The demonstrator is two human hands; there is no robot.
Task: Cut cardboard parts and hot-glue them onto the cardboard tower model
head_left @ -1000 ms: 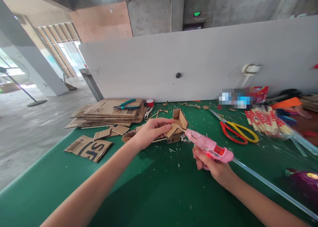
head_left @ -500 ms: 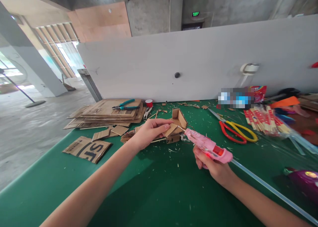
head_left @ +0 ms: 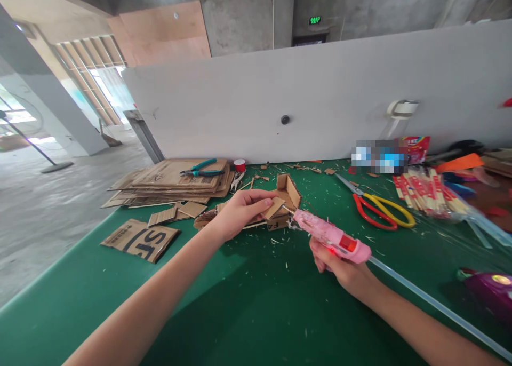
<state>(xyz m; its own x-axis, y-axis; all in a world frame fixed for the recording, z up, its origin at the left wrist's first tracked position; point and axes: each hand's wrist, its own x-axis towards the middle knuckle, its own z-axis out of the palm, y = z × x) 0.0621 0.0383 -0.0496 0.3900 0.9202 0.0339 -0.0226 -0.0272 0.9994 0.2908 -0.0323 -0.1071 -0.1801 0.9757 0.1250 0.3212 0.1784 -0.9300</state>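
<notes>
My left hand (head_left: 244, 212) pinches a small piece of cardboard (head_left: 273, 208) between thumb and fingers. In my right hand (head_left: 336, 262) is a pink hot glue gun (head_left: 330, 235), its red light lit and a long clear glue stick (head_left: 424, 296) trailing from its back. The nozzle meets the right edge of the held piece; whether it touches I cannot tell. Just behind and below stands a small cardboard structure (head_left: 288, 189) with upright walls, partly covered by my left hand and the piece.
Left lie stacked cardboard sheets (head_left: 160, 175) with teal-handled pliers (head_left: 202, 168) on top, and a printed cardboard piece (head_left: 140, 240). Scissors (head_left: 384, 211) with red and yellow handles lie right, near bundled wooden sticks (head_left: 428, 195). A white partition (head_left: 224, 110) rises behind the green table (head_left: 256, 312).
The glue gun and my right hand have shifted slightly left, the nozzle moving along the cardboard piece's edge. My left hand keeps its hold almost in place.
</notes>
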